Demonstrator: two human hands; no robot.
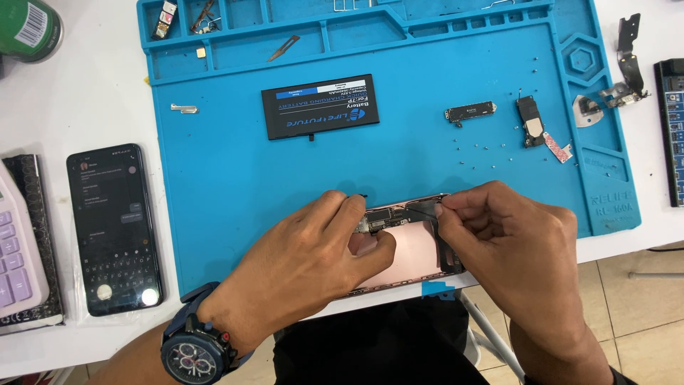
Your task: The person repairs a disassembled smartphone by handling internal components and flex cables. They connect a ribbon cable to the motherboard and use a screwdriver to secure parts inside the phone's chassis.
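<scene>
An opened rose-gold phone chassis (412, 246) lies at the near edge of the blue work mat (228, 171), its circuit board (385, 217) exposed. My left hand (313, 260) rests on the chassis's left part, thumb and fingers pressing it down. My right hand (509, 242) pinches a thin dark flex strip (420, 208) at the chassis's upper right. A black phone battery (320, 107) lies farther back on the mat.
Small phone parts (534, 121) and several tiny screws lie at the mat's right. A black phone (114, 228) with a lit screen lies left of the mat, beside a purple-keyed calculator (18, 257). A green can (28, 28) stands far left. Tweezers (283, 48) sit in the mat's tray.
</scene>
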